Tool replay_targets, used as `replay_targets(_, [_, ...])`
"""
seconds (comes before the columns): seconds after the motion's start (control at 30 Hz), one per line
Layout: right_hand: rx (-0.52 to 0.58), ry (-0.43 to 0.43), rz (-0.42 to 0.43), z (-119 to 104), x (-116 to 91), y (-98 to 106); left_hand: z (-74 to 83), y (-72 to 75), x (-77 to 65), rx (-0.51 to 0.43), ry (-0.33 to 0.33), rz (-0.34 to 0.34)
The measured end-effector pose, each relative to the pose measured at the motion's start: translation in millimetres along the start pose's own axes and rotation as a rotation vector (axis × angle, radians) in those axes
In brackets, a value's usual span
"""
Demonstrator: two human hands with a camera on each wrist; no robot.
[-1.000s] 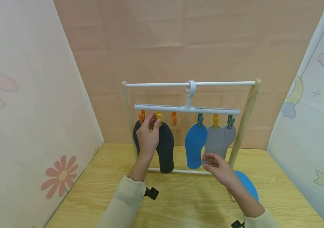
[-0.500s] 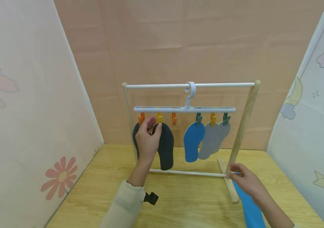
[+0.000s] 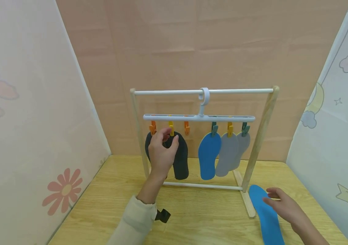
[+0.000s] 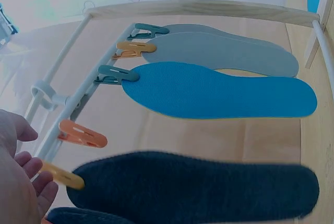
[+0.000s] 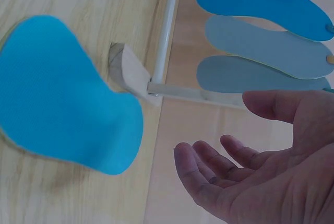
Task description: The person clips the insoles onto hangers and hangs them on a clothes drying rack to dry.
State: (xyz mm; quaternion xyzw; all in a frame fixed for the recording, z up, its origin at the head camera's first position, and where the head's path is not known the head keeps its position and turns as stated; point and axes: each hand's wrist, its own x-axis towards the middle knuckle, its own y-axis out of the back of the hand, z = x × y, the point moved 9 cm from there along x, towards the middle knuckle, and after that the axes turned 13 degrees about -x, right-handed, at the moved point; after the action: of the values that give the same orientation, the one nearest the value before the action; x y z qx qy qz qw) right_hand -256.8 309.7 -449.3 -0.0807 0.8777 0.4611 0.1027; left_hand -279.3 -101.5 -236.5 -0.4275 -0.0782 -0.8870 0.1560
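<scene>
My left hand [image 3: 161, 154], fingers loosely bent and thumb apart, is beside the yellow clip [image 3: 171, 130] that holds a dark insole [image 3: 181, 160]. In the left wrist view, the fingers overlap the end of that yellow clip [image 4: 62, 176]; whether they touch it I cannot tell. Another dark insole [image 3: 148, 146] hangs behind the hand, partly hidden. Over at the right, a loose blue insole [image 3: 267, 217] lies on the table. Above its edge is my right hand [image 3: 285, 206], palm and spread fingers showing with nothing held in the right wrist view.
A white clip hanger [image 3: 177, 118] hangs from the rack's top bar [image 3: 238, 91]. An orange clip [image 3: 187, 129] holds nothing. Clipped on the right are a blue insole [image 3: 209, 156] and two grey insoles [image 3: 227, 154]. The wooden rack foot [image 3: 248, 204] stands beside the loose insole.
My right hand has moved right and down, from the hanging insoles to the loose blue one. The left hand has lowered slightly, its thumb parting from the yellow clip. The hanging insoles have swung.
</scene>
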Motion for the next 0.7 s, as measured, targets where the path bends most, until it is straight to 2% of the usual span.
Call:
replay_targets(0.13, [-0.011, -0.023, -0.027, 12.3, -1.1, -2.9, 7.9, -10.2, -0.3, 0.016, -0.003, -0.056])
replay_targets(0.23, [-0.020, -0.035, -0.038, 19.5, -1.1, -4.5, 8.5, -19.0, 0.6, 0.028, 0.029, -0.106])
replay_targets(0.5, [-0.021, -0.061, -0.057, 35.6, 2.8, -10.0, -3.0, -40.8, 3.0, 0.022, 0.233, -0.227])
replay_targets(0.7, [-0.047, -0.084, -0.065, 45.2, 7.7, -13.6, -11.9, -52.5, 7.7, 0.034, 0.332, -0.293])
